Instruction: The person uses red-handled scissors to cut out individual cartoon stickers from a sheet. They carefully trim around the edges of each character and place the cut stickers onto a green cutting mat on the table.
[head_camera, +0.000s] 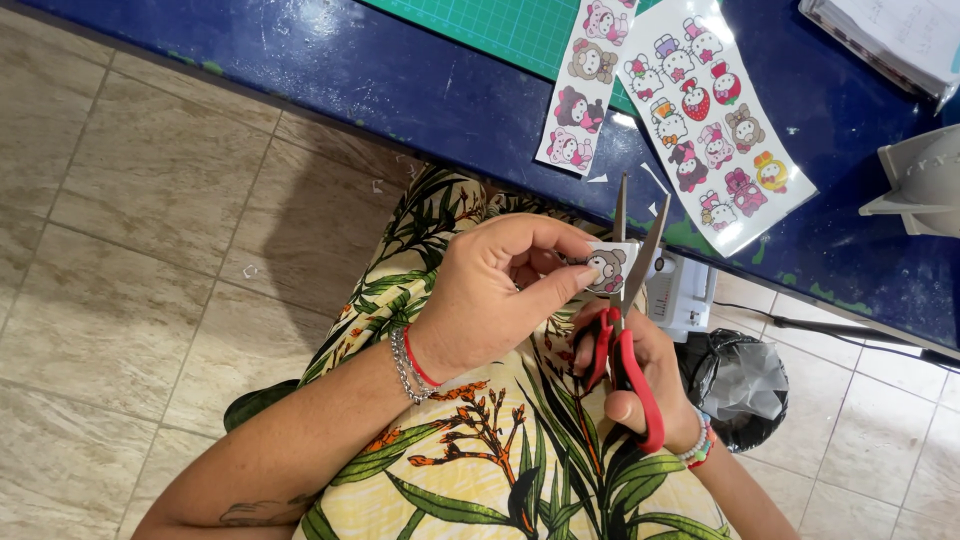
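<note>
Below the table: left hand pinching 1 sticker; right hand gripping scissors (blades parted around it).

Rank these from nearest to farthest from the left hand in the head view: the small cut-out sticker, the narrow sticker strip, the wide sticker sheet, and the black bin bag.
1. Small cut-out sticker: pinched in the left hand.
2. Narrow sticker strip: on the blue table, above the hand.
3. Wide sticker sheet and black bin bag: upper right and lower right; too close to call.

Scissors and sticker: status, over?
Left hand pinches the bear sticker. Right hand holds red scissors, blades open around it. Nothing in the way.
</note>
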